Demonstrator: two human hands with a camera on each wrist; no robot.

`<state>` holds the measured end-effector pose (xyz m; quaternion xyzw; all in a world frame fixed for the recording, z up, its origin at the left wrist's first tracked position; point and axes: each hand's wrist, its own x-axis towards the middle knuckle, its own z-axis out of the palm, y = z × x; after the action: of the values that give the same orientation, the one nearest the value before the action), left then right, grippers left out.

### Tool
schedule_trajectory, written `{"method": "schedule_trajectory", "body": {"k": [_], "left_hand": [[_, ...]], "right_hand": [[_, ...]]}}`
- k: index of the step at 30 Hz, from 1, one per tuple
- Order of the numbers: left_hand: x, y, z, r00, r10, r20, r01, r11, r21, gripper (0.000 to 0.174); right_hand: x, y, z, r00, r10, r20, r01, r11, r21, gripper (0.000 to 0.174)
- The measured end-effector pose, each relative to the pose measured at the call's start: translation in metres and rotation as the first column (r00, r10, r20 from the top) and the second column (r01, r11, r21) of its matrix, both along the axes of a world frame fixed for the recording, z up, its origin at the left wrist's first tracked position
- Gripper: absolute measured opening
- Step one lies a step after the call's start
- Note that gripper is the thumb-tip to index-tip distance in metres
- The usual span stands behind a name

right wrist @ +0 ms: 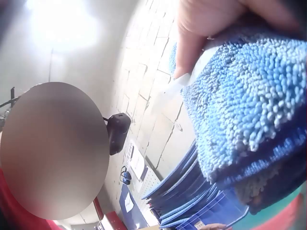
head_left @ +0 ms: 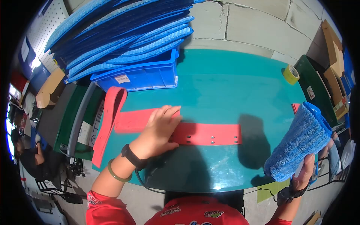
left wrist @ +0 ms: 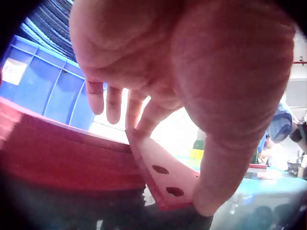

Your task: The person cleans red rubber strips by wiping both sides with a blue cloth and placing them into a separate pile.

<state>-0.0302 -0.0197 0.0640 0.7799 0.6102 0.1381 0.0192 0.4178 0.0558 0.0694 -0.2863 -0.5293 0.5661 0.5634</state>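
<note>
My left hand is over the red strips on the table. In the left wrist view its thumb and forefinger pinch the edges of a red strip with paired holes; the other fingers stretch out. That strip runs right from under the hand, and another red strip lies to the left, partly covered by the fingers. My right hand grips a folded blue fleecy cloth, raised at the table's right side. A translucent whitish piece shows beside the right thumb.
A looped red strip lies at the table's left. Behind stands a blue crate piled with blue pads. Yellow-green tape sits at the back right, near a green box. A small red piece is at the right edge.
</note>
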Motion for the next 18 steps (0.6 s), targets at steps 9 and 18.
{"method": "schedule_trajectory", "body": {"k": [9,18], "left_hand": [[0.03,0.004,0.026,0.992,0.051,0.117,-0.033,0.988,-0.152,0.053],[0.046,-0.003,0.048,0.611,0.309,0.729,0.028,0.911,-0.41,0.055]], "right_hand": [[0.024,-0.001,-0.005,0.994,0.028,0.105,-0.032,0.999,0.04,0.081],[0.054,0.003,-0.005,0.997,-0.072,0.007,0.072,0.997,-0.014,0.093]]}}
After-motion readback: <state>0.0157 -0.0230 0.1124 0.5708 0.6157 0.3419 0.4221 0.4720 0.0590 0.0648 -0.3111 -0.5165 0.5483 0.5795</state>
